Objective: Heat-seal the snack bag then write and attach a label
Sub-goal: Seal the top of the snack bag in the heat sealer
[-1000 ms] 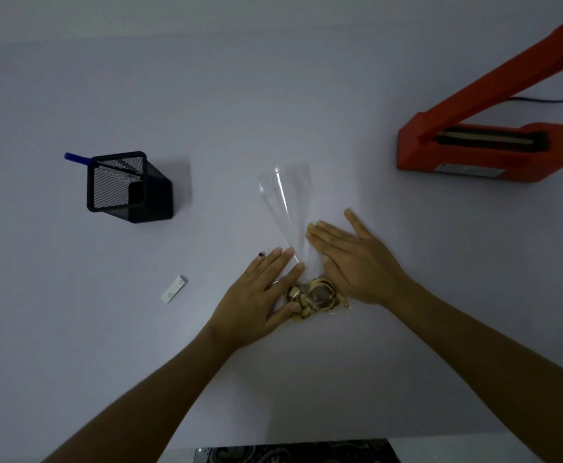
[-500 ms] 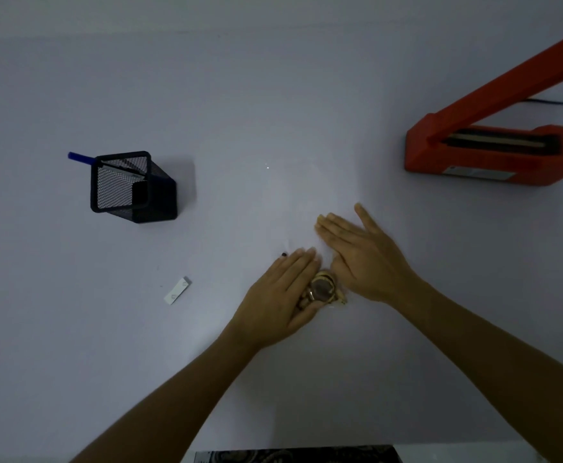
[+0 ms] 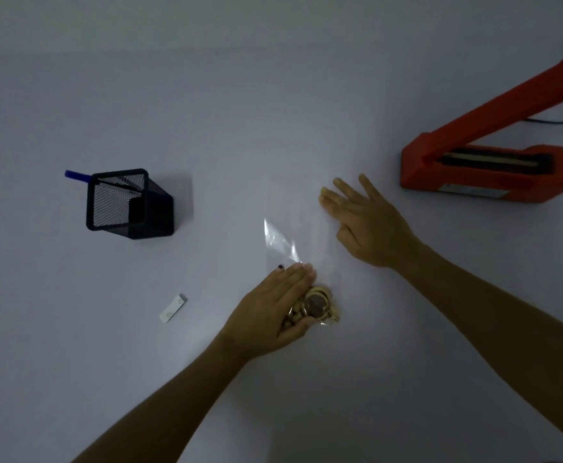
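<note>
Far left: mesh cup [image 3: 130, 203] with 1 blue pen [image 3: 77, 175], well apart from the work. Blank label [image 3: 172, 308] lies flat nearer the body, untouched. Left hand [image 3: 273, 312] flat, fingers together, pressing the filled end of the bag [image 3: 293, 242] onto the table [image 3: 273, 95] — snacks [image 3: 317, 305] bunched beside its thumb. Clear film runs away from the fingertips and lies almost flat, 1 crease catching light. Right hand [image 3: 363, 222] open, fingers spread, palm down at the bag's right edge; holds nothing. Sealer [image 3: 487, 175] at right, arm raised, not yet used. Judgement: step in hand is smoothing the bag — keep the snacks pinned low, sweep air toward the open mouth, leave the mouth flat and wrinkle-free for the sealer.
</note>
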{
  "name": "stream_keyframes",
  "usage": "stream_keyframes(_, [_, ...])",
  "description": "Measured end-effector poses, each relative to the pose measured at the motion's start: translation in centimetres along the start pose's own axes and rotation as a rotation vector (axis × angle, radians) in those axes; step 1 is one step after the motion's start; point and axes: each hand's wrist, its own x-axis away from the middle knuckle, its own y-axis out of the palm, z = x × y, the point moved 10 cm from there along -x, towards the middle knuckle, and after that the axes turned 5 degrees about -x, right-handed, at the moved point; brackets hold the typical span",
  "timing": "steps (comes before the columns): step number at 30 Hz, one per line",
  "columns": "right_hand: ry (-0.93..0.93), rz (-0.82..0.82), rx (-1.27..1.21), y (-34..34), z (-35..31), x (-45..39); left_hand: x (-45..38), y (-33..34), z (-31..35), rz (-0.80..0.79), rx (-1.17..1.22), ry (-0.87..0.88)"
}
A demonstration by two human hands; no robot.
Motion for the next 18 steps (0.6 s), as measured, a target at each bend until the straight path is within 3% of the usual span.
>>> stream_keyframes(3, [-0.199,0.02,-0.08,0.1,-4.4,0.5,0.0,-0.2,0.1,0.016,0.0,0.008])
stream_keyframes(6, [-0.378,-0.087,-0.08,1.6,-7.2,0.1,0.1,-0.5,0.1,0.038,0.007,0.019])
stream_keyframes(12, [-0.308,-0.169,-0.025,2.1,-1.9,-3.6,0.5,-0.5,0.4,0.051,0.001,0.047])
stream_keyframes(18, [-0.112,-0.115,-0.042,0.9,1.9,-6.1,0.5,-0.3,0.7,0.053,-0.011,0.064])
